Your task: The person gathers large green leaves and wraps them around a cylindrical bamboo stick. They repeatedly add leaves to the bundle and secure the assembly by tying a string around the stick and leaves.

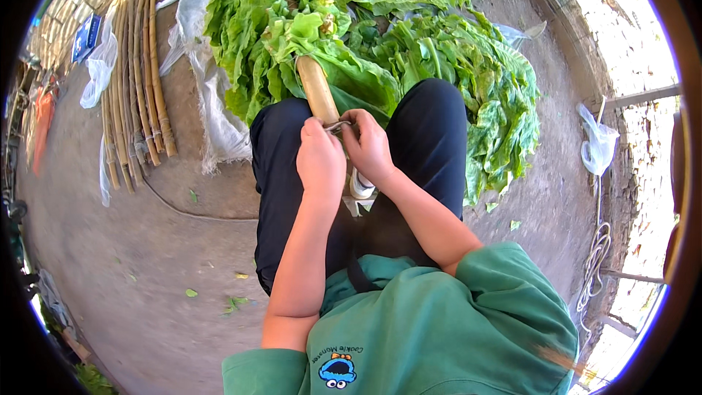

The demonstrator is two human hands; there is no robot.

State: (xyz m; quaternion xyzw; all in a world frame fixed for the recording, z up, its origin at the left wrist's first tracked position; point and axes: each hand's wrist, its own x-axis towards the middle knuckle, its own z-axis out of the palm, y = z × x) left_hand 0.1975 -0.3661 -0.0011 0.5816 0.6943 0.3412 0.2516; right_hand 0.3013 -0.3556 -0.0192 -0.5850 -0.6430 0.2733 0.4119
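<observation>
A bamboo pole (316, 88) slants between my knees, its near end at my hands and its far part buried under large green leaves (274, 22). My left hand (322, 157) is closed against the left side of the pole's near end. From the right, my right hand (369, 148) has its fingers bent in a pinch. A short dark cord (336, 126) runs across the pole's end between the two hands, gripped by both. How it is fastened to the pole is hidden by the fingers. A heap of broad leaves (468, 80) lies beyond my right knee.
Several bamboo poles (139, 80) lie side by side on the floor at the left, near a blue box (86, 38) and a white woven sack (219, 117). At right, a plastic bag (598, 143) hangs by the wall above coiled rope (596, 260). Leaf scraps (234, 303) dot the floor.
</observation>
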